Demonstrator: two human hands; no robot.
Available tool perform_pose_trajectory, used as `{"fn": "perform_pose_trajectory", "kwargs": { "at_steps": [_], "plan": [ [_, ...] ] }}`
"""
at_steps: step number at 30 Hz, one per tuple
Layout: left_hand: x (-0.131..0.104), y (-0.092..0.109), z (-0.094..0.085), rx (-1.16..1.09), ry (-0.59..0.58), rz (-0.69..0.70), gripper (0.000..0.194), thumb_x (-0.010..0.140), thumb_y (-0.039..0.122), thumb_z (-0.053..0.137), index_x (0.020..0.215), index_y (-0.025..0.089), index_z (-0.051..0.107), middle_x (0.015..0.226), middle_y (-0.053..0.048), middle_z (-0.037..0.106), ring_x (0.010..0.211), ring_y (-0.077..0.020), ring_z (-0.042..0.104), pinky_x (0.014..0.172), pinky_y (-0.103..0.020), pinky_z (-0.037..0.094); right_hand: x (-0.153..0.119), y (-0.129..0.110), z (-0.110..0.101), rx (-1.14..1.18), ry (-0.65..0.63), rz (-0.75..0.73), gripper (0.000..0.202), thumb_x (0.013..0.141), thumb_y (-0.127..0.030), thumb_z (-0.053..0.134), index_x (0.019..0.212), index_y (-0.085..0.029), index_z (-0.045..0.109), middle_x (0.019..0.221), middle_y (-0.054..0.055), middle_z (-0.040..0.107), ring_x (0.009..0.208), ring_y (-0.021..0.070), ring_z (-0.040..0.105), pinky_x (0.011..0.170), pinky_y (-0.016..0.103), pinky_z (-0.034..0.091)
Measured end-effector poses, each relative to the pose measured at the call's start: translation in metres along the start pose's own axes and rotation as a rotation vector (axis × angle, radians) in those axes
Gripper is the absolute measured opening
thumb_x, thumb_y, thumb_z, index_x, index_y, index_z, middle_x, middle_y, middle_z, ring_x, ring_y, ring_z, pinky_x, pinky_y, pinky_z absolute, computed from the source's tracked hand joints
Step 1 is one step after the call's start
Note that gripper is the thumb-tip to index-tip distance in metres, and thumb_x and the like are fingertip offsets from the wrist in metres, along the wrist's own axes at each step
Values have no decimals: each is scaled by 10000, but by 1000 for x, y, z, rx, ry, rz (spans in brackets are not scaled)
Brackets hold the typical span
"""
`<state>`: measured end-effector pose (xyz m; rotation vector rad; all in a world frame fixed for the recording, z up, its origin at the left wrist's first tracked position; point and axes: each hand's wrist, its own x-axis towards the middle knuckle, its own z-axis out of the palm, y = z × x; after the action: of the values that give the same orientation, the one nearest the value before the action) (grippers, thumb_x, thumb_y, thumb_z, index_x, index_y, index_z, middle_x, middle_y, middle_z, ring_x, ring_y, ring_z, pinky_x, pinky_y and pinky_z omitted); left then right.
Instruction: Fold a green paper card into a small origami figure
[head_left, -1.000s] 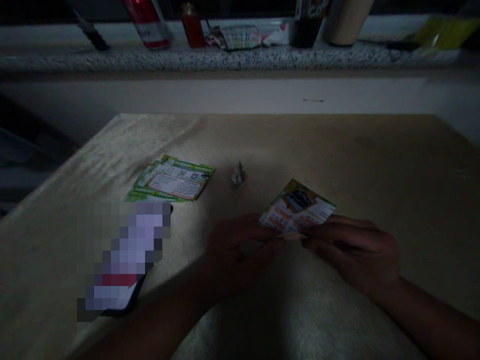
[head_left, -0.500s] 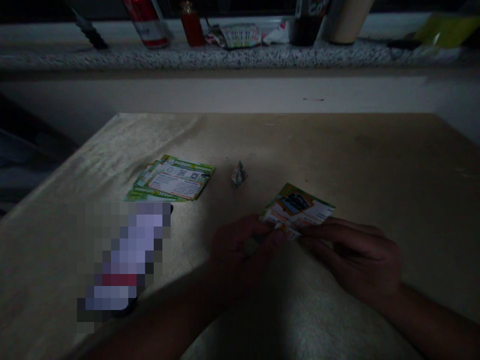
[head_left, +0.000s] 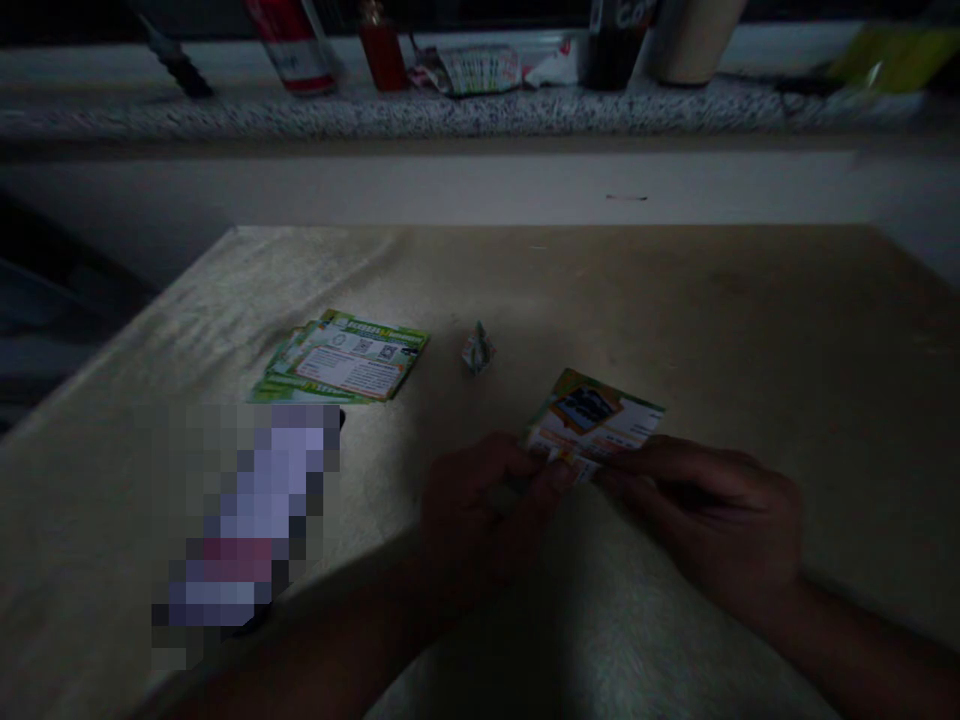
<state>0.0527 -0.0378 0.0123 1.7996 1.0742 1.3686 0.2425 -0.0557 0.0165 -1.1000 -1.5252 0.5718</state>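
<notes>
A printed paper card (head_left: pixel 592 412), white, green and orange with a dark picture, is held between both hands, its near edge folded over. My left hand (head_left: pixel 495 500) pinches the card's lower left part, the thumb on the small fold. My right hand (head_left: pixel 705 510) is closed on the lower right edge with thumb and fingers. Beyond my left hand, a small folded paper piece (head_left: pixel 478 350) stands on the table. To its left lies a fanned stack of similar green and white cards (head_left: pixel 352 358).
A blurred-out long object (head_left: pixel 262 510) lies on the table (head_left: pixel 750 320) left of my left forearm. Behind, a speckled sill (head_left: pixel 450 115) holds a red and white can (head_left: pixel 292 50), a small red bottle (head_left: pixel 384 50), crumpled wrappers (head_left: pixel 480 70), a dark bottle (head_left: pixel 615 45) and a pale container (head_left: pixel 694 40).
The card has shifted slightly left and tilted a little in my hands. The right thumb has moved nearer the fingers. Both hands keep their hold.
</notes>
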Motion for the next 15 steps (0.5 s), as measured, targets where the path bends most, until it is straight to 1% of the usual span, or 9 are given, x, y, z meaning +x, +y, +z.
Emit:
{"fn": "perform_pose_trajectory", "kwargs": {
  "at_steps": [5, 11, 15],
  "plan": [
    [0, 1, -2, 35, -26, -2, 170, 854, 212, 723, 697, 148, 713, 644, -19, 735, 534, -105, 679, 527, -183, 519, -2, -2, -1, 28, 23, 18, 292, 722, -38, 833, 872, -287, 808, 845, -62, 832, 720, 107, 792, 693, 130, 648],
    [-1, 4, -2, 23, -70, -77, 191, 883, 252, 705, 709, 176, 729, 707, -18, 773, 611, -127, 730, 583, -196, 553, -2, -4, -1, 56, 46, 49, 299, 716, -24, 830, 848, -291, 802, 820, -75, 829, 682, 101, 786, 647, 125, 644],
    [0, 6, -2, 57, -86, -121, 250, 893, 303, 707, 671, 187, 719, 629, 11, 749, 518, -105, 689, 486, -170, 506, -1, -2, 0, 61, 62, 65, 308, 717, -27, 830, 847, -304, 803, 823, -73, 829, 684, 120, 790, 638, 156, 656]
  ]
}}
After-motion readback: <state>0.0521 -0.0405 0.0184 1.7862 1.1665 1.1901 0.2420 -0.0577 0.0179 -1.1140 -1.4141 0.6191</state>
